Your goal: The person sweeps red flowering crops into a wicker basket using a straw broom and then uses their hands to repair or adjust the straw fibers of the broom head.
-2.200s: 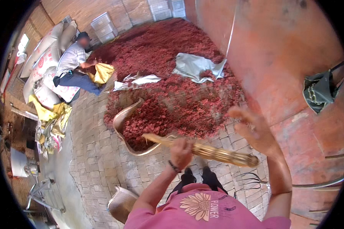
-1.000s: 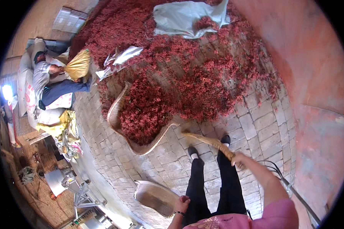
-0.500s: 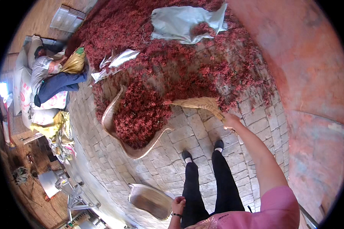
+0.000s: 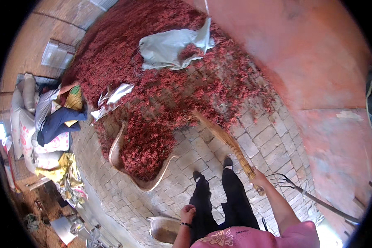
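Observation:
My right hand [image 4: 258, 177] grips a straw broom [image 4: 232, 144] near its handle end. Its bristles reach forward onto the edge of the red, berry-like clusters [image 4: 186, 89] spread over the brick floor. My left hand [image 4: 188, 212], a dark band at its wrist, hangs with curled fingers beside my left thigh and seems to hold nothing. Ahead of my feet and to the left lies a wide woven winnowing basket [image 4: 117, 145], heaped with the red clusters [image 4: 142, 151], its mouth facing the spread. A second woven basket [image 4: 163, 230] rests on the floor by my left forearm.
A pale sack [image 4: 165, 49] and a smaller whitish sack [image 4: 118, 95] lie on the clusters. At left, another person [image 4: 56, 118] sits by full sacks [image 4: 22, 120], holding a yellow sack [image 4: 74, 99]. A long-handled fork [image 4: 326, 204] leans at right near the reddish wall [image 4: 339, 136].
The broom has swung from lying sideways to pointing forward, and my right hand is drawn back nearer my body. The view has turned. The seated person's arm now stretches toward the clusters.

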`<state>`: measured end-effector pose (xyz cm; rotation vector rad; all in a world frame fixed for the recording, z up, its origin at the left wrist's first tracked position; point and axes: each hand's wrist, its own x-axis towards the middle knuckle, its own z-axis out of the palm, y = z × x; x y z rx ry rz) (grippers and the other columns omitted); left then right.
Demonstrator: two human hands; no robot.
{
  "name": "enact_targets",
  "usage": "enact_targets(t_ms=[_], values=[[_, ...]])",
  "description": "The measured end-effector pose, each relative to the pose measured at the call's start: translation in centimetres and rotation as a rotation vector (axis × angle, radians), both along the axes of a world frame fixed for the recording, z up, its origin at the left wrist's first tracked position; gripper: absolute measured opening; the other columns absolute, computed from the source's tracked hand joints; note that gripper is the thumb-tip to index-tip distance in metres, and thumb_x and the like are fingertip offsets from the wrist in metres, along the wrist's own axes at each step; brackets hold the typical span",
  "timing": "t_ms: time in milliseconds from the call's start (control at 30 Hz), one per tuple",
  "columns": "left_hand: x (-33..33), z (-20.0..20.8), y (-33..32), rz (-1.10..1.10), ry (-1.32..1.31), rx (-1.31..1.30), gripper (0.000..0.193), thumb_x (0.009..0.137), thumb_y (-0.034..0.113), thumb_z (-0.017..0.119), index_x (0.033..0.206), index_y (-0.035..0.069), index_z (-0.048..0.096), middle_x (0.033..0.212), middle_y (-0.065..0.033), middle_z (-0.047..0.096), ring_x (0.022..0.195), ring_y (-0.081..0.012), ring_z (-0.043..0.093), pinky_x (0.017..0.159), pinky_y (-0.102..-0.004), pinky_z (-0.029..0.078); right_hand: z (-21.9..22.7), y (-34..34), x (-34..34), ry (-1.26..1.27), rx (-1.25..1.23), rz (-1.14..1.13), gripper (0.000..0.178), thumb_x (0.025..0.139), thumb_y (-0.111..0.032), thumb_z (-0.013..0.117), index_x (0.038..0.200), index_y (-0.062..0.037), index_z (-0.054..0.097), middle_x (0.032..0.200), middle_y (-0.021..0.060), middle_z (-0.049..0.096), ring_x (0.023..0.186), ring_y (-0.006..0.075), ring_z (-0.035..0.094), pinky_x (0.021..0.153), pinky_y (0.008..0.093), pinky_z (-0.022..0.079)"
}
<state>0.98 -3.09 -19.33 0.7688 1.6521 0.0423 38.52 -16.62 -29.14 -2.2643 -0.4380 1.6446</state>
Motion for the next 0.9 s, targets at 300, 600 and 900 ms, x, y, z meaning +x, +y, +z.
enact_targets(t_ms=[300,600,900], values=[[1.7,-3.6,5.0,-0.309,-0.073,-0.035,0.012,0.077,0.004,0.064,0.088,0.002,0.063,0.073,-0.0016,0.061,0.061,-0.0085,0.055,0.054,-0.0213,0.044,-4.2,-2.2,-2.1,0.354,-0.053,-0.935,0.029,0.073,-0.005,0.065,0.098,-0.0024,0.051,0.064,0.0091,0.055,0.05,0.0209,0.058,0.043,0.0339,0.05],[-6.9,-6.0,9.8,-0.287,0.086,-0.149,0.013,0.076,0.001,0.064,0.089,0.003,0.064,0.081,-0.0046,0.065,0.069,-0.0112,0.059,0.058,-0.0233,0.047,-12.7,19.9,-13.2,0.524,0.047,-0.803,0.033,0.074,-0.01,0.065,0.1,-0.0005,0.047,0.06,0.01,0.056,0.047,0.021,0.058,0.037,0.036,0.046],[-11.2,-5.8,12.3,0.004,0.049,-0.208,0.013,0.078,-0.001,0.061,0.091,0.002,0.061,0.082,-0.0079,0.066,0.07,-0.0159,0.063,0.059,-0.0284,0.053,-10.9,31.4,-18.0,0.73,-0.002,-0.57,0.026,0.071,-0.008,0.064,0.09,-0.001,0.047,0.06,0.0112,0.057,0.045,0.021,0.058,0.036,0.0331,0.046]])
